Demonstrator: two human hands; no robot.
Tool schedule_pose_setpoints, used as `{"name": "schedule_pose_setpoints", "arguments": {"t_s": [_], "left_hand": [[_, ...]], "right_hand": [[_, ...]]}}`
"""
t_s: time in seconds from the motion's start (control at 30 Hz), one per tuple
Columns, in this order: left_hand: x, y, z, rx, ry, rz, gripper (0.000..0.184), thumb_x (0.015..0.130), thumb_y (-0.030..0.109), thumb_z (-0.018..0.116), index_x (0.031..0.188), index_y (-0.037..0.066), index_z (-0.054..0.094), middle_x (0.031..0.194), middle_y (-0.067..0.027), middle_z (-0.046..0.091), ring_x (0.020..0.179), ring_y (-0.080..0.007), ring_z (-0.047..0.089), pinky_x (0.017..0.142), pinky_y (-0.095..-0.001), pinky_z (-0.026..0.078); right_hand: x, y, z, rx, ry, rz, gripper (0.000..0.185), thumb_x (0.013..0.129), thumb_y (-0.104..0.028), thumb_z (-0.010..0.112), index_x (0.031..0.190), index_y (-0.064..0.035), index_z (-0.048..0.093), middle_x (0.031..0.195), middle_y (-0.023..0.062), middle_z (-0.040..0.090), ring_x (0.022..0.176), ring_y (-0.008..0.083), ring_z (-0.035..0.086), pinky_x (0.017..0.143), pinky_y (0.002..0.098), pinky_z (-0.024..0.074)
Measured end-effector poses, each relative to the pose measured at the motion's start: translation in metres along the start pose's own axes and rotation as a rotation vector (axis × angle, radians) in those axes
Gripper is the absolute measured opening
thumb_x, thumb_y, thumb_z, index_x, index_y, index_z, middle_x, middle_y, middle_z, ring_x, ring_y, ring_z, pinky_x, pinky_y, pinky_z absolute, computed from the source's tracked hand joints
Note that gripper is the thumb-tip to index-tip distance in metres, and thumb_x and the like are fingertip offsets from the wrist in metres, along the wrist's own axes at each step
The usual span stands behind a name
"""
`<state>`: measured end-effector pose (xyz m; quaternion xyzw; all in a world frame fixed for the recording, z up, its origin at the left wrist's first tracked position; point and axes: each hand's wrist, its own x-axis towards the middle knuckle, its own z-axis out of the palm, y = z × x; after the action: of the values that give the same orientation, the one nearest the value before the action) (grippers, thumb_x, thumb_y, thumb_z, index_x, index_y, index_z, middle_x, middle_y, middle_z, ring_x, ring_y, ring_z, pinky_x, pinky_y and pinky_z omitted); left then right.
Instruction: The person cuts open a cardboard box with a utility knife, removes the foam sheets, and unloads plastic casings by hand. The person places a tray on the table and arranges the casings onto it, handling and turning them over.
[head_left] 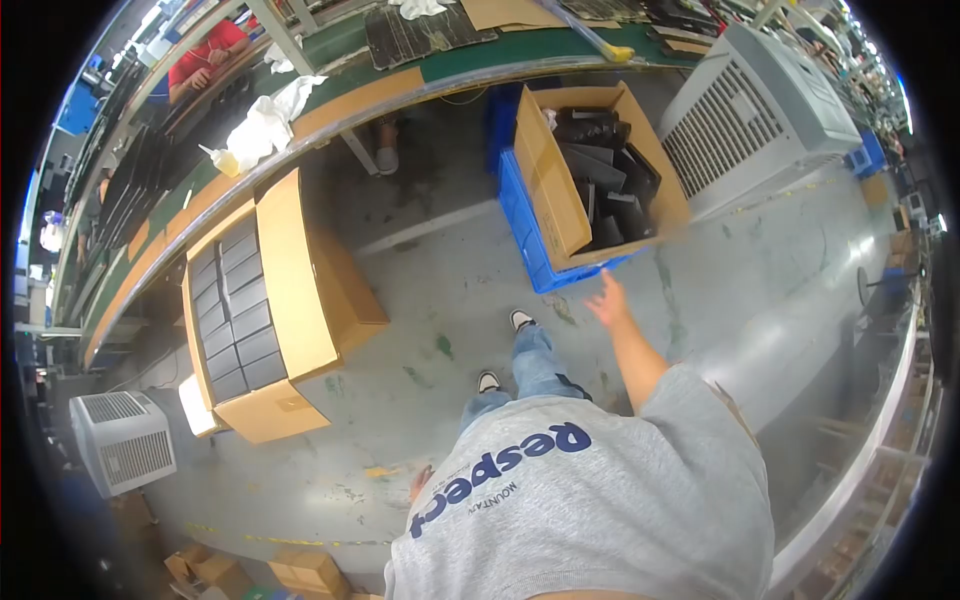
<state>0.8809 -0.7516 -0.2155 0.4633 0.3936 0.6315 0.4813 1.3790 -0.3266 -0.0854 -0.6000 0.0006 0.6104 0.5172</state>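
Observation:
My right hand [607, 300] is stretched forward with its fingers apart and holds nothing. It is close to the near edge of an open cardboard box [553, 185] filled with black parts [600, 170]. That box rests on a blue crate [522, 225]. Low at my left side, my left hand [422, 482] is only partly visible beside my grey shirt, and its fingers are hard to make out. To the left, a large open carton [300, 270] holds rows of dark grey boxes [238, 310].
A long workbench [440, 68] with a green top runs across the back, with white cloths [268, 125] on it. Grey air coolers stand at right [750, 120] and left [125, 445]. A person in red [210, 60] is behind the bench. Cartons [305, 570] lie at lower left.

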Motion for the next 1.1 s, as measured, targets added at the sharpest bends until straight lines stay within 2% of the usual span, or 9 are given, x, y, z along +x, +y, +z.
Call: {"name": "schedule_pose_setpoints", "arguments": {"t_s": [0.07,0.1,0.23,0.4,0.5,0.63,0.7,0.9,1.1], "left_hand": [[0.032,0.019,0.025,0.251,0.369,-0.734,0.039,0.085,0.034,0.054,0.113,0.006,0.056,0.096,-0.0104,0.063,0.085,-0.0149,0.057,0.076,-0.0281,0.045],[0.047,0.021,0.042,0.365,0.56,-1.1,0.038,0.085,0.033,0.054,0.113,0.006,0.056,0.097,-0.0104,0.062,0.087,-0.0142,0.057,0.076,-0.0276,0.045],[0.09,0.024,0.079,0.573,0.294,-1.039,0.036,0.086,0.03,0.054,0.113,0.007,0.056,0.1,-0.01,0.061,0.086,-0.0152,0.057,0.074,-0.0282,0.046],[0.178,0.057,0.155,0.405,0.424,-1.143,0.035,0.087,0.029,0.052,0.113,0.007,0.056,0.099,-0.0096,0.061,0.084,-0.0178,0.059,0.073,-0.0293,0.047],[0.254,0.089,0.207,0.455,0.379,-1.099,0.034,0.087,0.028,0.052,0.113,0.006,0.056,0.098,-0.0091,0.061,0.083,-0.0192,0.06,0.071,-0.0304,0.048],[0.299,0.049,0.192,0.579,0.203,-1.101,0.032,0.089,0.022,0.049,0.117,0.006,0.053,0.097,-0.0065,0.062,0.079,-0.013,0.058,0.065,-0.0257,0.047],[0.368,0.061,0.23,0.65,0.141,-0.992,0.03,0.088,0.019,0.049,0.114,0.006,0.055,0.097,-0.0056,0.061,0.077,-0.0111,0.057,0.063,-0.0233,0.046],[0.509,0.067,0.31,0.696,0.07,-0.734,0.03,0.087,0.021,0.05,0.113,0.006,0.054,0.103,-0.0063,0.061,0.096,-0.0143,0.055,0.081,-0.0257,0.043],[0.497,0.071,0.332,0.678,0.001,-0.77,0.03,0.087,0.021,0.05,0.113,0.007,0.055,0.103,-0.0088,0.061,0.097,-0.0177,0.056,0.083,-0.0291,0.043]], "right_hand": [[0.024,-0.034,-0.008,0.014,0.011,-0.025,0.087,0.076,-0.039,0.064,0.137,-0.0086,0.01,0.142,0.0155,0.002,0.125,0.0409,0.023,0.091,0.0578,0.0349],[0.041,-0.051,-0.01,0.06,0.026,-0.01,0.08,0.077,-0.036,0.062,0.135,-0.0067,0.015,0.14,0.0167,0.01,0.122,0.0404,0.027,0.09,0.0578,0.0359],[0.109,-0.071,-0.025,0.147,0.073,0.091,0.058,0.08,-0.027,0.058,0.125,-0.0029,0.03,0.129,0.0184,0.031,0.113,0.0385,0.039,0.088,0.0567,0.0394],[0.163,-0.05,-0.053,0.18,0.13,0.215,0.031,0.08,-0.011,0.053,0.108,-0.002,0.045,0.106,0.0144,0.052,0.099,0.0322,0.052,0.083,0.0508,0.0452],[0.126,-0.041,-0.061,0.073,0.176,0.027,0.028,0.079,-0.006,0.052,0.106,-0.0016,0.048,0.102,0.0119,0.055,0.096,0.0267,0.054,0.079,0.0443,0.0468],[0.101,-0.039,-0.079,0.064,0.15,0.068,0.027,0.078,-0.001,0.051,0.105,-0.0027,0.05,0.101,0.0097,0.056,0.095,0.0227,0.054,0.077,0.0401,0.0464],[0.097,-0.032,-0.086,0.121,-0.014,-0.007,0.03,0.078,-0.007,0.056,0.108,-0.0063,0.05,0.104,0.009,0.055,0.092,0.0226,0.055,0.078,0.0397,0.0436],[0.089,-0.037,-0.101,0.036,-0.021,0.128,0.026,0.079,-0.012,0.058,0.104,-0.0063,0.052,0.098,0.0069,0.057,0.094,0.0205,0.054,0.081,0.0373,0.0439],[0.103,-0.065,-0.073,0.062,-0.003,0.25,0.025,0.08,-0.009,0.054,0.103,-0.0026,0.05,0.101,0.011,0.055,0.097,0.0243,0.053,0.083,0.0399,0.0442]]}}
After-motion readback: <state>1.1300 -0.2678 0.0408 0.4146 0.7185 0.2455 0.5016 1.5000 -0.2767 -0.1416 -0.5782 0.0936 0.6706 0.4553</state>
